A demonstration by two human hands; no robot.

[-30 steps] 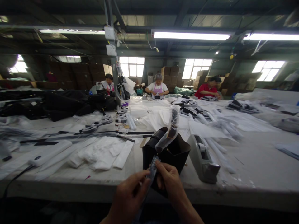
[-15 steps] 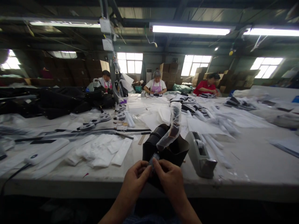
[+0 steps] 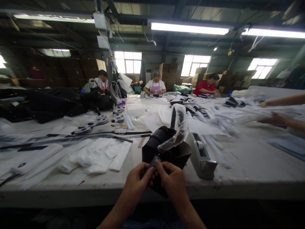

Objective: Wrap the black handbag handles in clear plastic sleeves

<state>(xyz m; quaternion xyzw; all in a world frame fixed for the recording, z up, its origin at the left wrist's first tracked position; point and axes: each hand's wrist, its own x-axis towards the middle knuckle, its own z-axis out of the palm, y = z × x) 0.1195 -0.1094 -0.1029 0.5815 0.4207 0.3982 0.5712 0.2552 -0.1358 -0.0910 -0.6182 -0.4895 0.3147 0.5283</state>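
Observation:
A black handbag (image 3: 147, 152) stands at the near edge of the table, its handle (image 3: 180, 122) wrapped in clear plastic film. In front of the bag, my left hand (image 3: 138, 179) pinches a small dark tab (image 3: 154, 161) that looks shiny, as if covered in film. My right hand (image 3: 173, 179) grips the same tab from the other side, thumb and fingers pressed together. Whether the tab is joined to the bag is hidden by my fingers. Just right of the bag sits a grey tape dispenser (image 3: 202, 162).
White wrapping sheets (image 3: 92, 156) lie left of the bag, and dark strips (image 3: 124, 133) lie behind them. Black bags (image 3: 54, 103) are piled at the far left. At right, a co-worker's hands (image 3: 274, 119) hold white plastic. Several people sit across the table (image 3: 250, 159).
The view has turned slightly right. A co-worker's arms have come in from the right over the white plastic. More of the dark tab shows between my fingers.

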